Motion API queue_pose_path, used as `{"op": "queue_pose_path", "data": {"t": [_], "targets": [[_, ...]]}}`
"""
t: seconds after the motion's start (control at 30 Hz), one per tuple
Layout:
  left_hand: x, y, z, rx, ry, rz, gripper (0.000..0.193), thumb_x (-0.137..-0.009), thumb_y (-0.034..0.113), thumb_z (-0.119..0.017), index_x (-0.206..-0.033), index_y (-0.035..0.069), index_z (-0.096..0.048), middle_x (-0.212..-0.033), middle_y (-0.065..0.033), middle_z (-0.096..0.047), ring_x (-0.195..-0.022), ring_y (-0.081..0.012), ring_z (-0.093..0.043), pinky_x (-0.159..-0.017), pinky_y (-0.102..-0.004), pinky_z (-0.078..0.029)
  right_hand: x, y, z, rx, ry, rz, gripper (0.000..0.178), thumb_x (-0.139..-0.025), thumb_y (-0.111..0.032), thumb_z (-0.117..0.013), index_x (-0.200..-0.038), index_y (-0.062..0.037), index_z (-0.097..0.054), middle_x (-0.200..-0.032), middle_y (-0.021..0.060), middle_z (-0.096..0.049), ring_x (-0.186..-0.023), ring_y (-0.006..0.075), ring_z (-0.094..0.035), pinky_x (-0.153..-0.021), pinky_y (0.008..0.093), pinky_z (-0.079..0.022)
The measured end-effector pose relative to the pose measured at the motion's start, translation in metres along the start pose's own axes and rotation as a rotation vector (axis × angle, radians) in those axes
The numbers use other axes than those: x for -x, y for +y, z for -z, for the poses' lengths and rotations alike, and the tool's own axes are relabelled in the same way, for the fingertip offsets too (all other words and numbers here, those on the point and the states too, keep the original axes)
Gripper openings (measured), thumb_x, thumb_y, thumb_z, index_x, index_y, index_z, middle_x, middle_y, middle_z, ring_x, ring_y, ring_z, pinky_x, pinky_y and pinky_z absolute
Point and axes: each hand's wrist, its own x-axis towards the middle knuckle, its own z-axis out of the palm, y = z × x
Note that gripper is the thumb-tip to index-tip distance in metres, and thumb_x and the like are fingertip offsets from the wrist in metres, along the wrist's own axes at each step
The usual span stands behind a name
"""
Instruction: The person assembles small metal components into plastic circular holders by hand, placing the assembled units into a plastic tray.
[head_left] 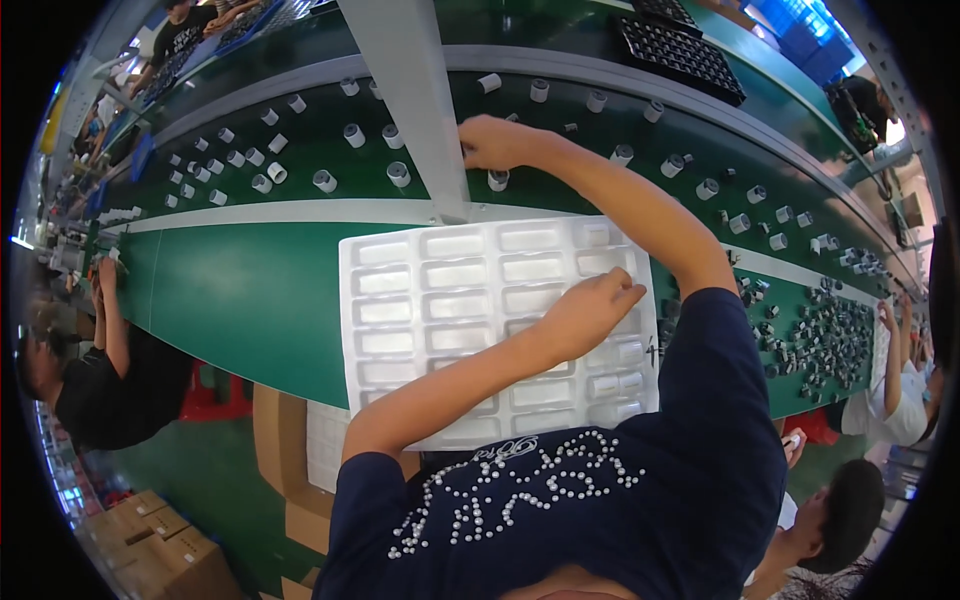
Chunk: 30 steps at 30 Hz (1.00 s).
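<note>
A white plastic tray (pixel 385 311) with rows of rectangular pockets lies in front of me. Several pockets in its right column hold small white cylindrical parts (pixel 629 353). My left hand (pixel 592 312) is over that right column, its fingers bent and drawn together; whatever is in them is hidden. Across the tray, my right hand (pixel 497 143) reaches over the green conveyor belt next to the grey post. Its fingers curl downward, their tips partly hidden, with a dark bit at them that I cannot make out. A white cylinder with a dark top (pixel 498 181) stands just below this hand.
More such cylinders (pixel 325 181) are scattered along the belt on both sides of the post (pixel 405 90). Dark small parts (pixel 825 335) are heaped on the green table at right. A black tray (pixel 680 60) lies beyond the belt. Other people work at left and right; cartons (pixel 165 545) stand on the floor.
</note>
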Motion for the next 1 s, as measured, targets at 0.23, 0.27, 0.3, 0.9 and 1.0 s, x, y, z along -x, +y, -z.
{"op": "queue_pose_path", "data": {"t": [0.23, 0.27, 0.3, 0.9, 1.0], "targets": [[0.017, -0.004, 0.041, 1.191, 0.151, 0.654, 0.04, -0.1, 0.012, -0.059, -0.138, 0.001, -0.052, -0.125, -0.0139, -0.06, -0.114, -0.0198, -0.062, -0.099, -0.0289, -0.048, 0.074, -0.045, 0.046, -1.206, 0.574, -0.341, 0.031, -0.097, -0.013, -0.062, -0.121, 0.0058, -0.059, -0.107, 0.0123, -0.067, -0.094, 0.0179, -0.067, -0.081, 0.0241, -0.055], [0.02, -0.01, 0.049, 1.196, 0.148, 0.656, 0.04, -0.1, 0.012, -0.059, -0.138, 0.001, -0.052, -0.125, -0.0139, -0.06, -0.114, -0.0198, -0.062, -0.099, -0.0289, -0.048, 0.087, -0.042, 0.043, -1.207, 0.575, -0.347, 0.031, -0.097, -0.013, -0.062, -0.121, 0.0058, -0.059, -0.107, 0.0123, -0.067, -0.094, 0.0179, -0.067, -0.081, 0.0241, -0.055], [0.02, -0.011, 0.056, 1.412, 0.257, 0.648, 0.039, -0.101, 0.014, -0.058, -0.137, 0.0, -0.052, -0.126, -0.0149, -0.06, -0.113, -0.0205, -0.063, -0.1, -0.0306, -0.049, 0.103, -0.037, 0.042, -1.47, 0.582, -0.368, 0.03, -0.098, -0.011, -0.06, -0.122, 0.0068, -0.059, -0.111, 0.0142, -0.066, -0.095, 0.0183, -0.067, -0.08, 0.0233, -0.055], [0.013, -0.017, 0.075, 1.914, 0.907, 0.667, 0.035, -0.097, 0.006, -0.061, -0.128, 0.0, -0.048, -0.122, -0.0149, -0.058, -0.12, -0.0244, -0.057, -0.113, -0.0365, -0.045, 0.198, -0.129, 0.027, -1.01, 0.446, -0.327, 0.04, -0.096, -0.011, -0.064, -0.134, -0.001, -0.057, -0.111, 0.0106, -0.068, -0.086, 0.0128, -0.064, -0.075, 0.0216, -0.051], [0.01, -0.012, 0.075, 1.882, 0.915, 0.614, 0.042, -0.097, 0.005, -0.06, -0.136, -0.001, -0.044, -0.124, -0.0158, -0.056, -0.121, -0.0241, -0.057, -0.112, -0.0373, -0.045, 0.196, -0.144, 0.023, -0.773, 0.641, -0.273, 0.044, -0.093, -0.01, -0.068, -0.135, -0.0027, -0.058, -0.113, 0.0112, -0.07, -0.09, 0.0174, -0.066, -0.077, 0.0257, -0.052]]}}
